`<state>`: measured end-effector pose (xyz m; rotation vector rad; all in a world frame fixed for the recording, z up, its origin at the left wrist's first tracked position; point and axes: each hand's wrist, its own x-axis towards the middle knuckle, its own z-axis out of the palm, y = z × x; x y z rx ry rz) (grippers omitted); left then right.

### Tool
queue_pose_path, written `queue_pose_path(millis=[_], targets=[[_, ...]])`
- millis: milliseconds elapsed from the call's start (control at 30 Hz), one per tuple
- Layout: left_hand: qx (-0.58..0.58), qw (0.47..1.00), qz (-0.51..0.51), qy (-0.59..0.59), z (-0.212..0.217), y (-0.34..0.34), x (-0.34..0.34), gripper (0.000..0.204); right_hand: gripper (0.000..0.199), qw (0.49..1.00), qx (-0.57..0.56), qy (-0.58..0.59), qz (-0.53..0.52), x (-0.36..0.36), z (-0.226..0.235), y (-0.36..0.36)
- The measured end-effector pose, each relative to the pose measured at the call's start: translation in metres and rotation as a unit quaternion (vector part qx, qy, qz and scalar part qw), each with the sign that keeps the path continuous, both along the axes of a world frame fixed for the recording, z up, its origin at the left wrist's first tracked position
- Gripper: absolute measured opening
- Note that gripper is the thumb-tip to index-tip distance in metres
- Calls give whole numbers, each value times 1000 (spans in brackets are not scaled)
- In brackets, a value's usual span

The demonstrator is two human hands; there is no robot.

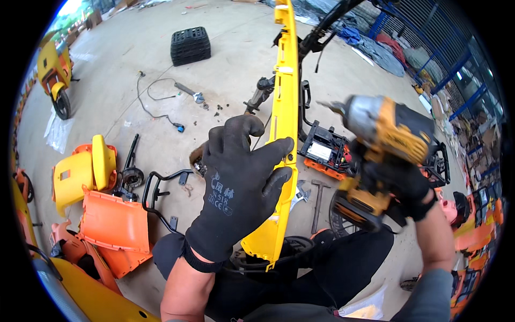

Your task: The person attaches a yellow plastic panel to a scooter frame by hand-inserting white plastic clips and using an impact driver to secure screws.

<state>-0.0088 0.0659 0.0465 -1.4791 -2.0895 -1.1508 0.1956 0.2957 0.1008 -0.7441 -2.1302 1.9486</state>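
A long yellow plastic scooter panel (285, 96) stands upright in front of me, beside the black scooter frame (308, 43). My left hand (238, 185), in a black glove, steadies the panel at its middle. Its index finger and thumb lie on either side of a small dark screw (290, 158) at the panel's right edge. To the right, my gloved right hand (394, 180) grips a yellow and black cordless impact driver (394, 129). The driver is raised off the panel, its bit pointing left and slightly blurred by motion.
Orange panels (115, 222) and a yellow body part (78, 174) lie at left. An adjustable wrench (300, 194) and a hammer (319, 204) rest on the floor nearby. Farther off are a stack of black crates (190, 45), a corded tool (189, 92) and a yellow scooter (55, 70).
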Motion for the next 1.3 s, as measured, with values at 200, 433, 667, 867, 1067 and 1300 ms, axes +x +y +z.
queue_pose_path(millis=[200,433,667,867,1067,1300], targets=[[-2,1000,-29,-9,-1,15,14,49,42,979,-81,183,-27,-64,-63,-13],[-24,999,-46,-9,-8,9,9,47,45,975,-134,175,23,-67,-94,-25],[25,999,-21,-15,-15,-4,7,50,49,961,78,251,87,-77,-105,-55],[37,997,47,-57,-17,-30,11,45,48,858,396,306,119,-88,-125,-69],[19,995,76,-69,-8,-51,9,43,55,875,308,339,158,-86,-152,-79],[7,995,94,-44,-10,-63,11,42,56,871,306,336,187,-82,-152,-79]])
